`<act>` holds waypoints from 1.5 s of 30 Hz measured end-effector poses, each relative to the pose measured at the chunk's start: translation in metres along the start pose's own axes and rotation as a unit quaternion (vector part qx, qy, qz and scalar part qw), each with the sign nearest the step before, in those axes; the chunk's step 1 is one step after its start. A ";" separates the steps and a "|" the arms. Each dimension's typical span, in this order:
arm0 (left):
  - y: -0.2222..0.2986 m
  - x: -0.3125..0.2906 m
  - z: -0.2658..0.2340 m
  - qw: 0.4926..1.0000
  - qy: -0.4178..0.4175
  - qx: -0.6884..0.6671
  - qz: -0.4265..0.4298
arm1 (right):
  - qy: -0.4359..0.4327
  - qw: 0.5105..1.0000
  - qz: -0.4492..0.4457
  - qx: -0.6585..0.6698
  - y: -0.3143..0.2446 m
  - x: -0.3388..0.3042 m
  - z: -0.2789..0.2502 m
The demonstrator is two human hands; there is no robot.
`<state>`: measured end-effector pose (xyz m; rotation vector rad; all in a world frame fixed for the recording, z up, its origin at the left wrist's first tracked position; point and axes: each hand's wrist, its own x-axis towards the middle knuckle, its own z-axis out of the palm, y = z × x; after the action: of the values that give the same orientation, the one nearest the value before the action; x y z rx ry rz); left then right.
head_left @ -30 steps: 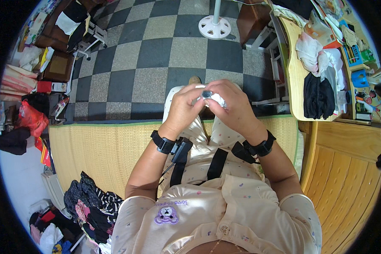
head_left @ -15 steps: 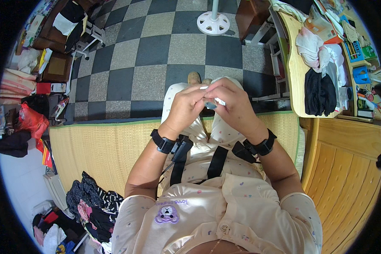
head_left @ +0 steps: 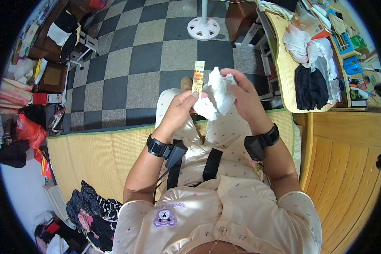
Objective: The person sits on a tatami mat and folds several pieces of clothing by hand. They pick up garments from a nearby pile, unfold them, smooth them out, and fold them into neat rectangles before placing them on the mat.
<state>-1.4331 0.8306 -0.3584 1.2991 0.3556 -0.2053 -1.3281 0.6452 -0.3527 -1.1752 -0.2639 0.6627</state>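
Between the thumb and fingers of my left hand stands a narrow cream-yellow box with printing on its face, its long side pointing away from me. My right hand is closed on a crumpled white tissue, with the fingers curled over its right edge. The tissue spreads toward the left, and a lower flap hangs close beside my left fingers; whether they pinch it too is hard to see. Both hands are above my knees.
I sit on a woven mat edged in green. Ahead lies a checkered floor with a white stand base. A wooden table at the right holds black cloth. Piled clothes lie at the lower left.
My hands were together over a small dark and white thing; now they are apart. The narrow box has come into view upright in my left hand, and the tissue is spread wider in my right.
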 end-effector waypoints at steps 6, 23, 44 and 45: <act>0.010 -0.001 0.012 0.993 -0.082 -0.088 -0.020 | 0.122 0.990 -0.027 -0.071 -0.002 0.005 -0.003; 0.004 0.009 0.029 0.990 -0.017 0.135 0.029 | -0.008 1.000 -0.023 -0.013 0.015 0.002 0.021; 0.024 0.015 0.036 0.994 0.065 -0.014 0.090 | 0.007 0.940 -0.186 -0.285 -0.001 -0.006 0.010; 0.025 0.013 0.039 0.988 0.059 0.033 0.137 | -0.014 0.951 -0.147 -0.271 -0.002 -0.007 0.008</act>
<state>-1.4068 0.8007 -0.3317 1.4134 0.2677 0.0929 -1.3372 0.6467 -0.3467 -1.6083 -0.6625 0.3475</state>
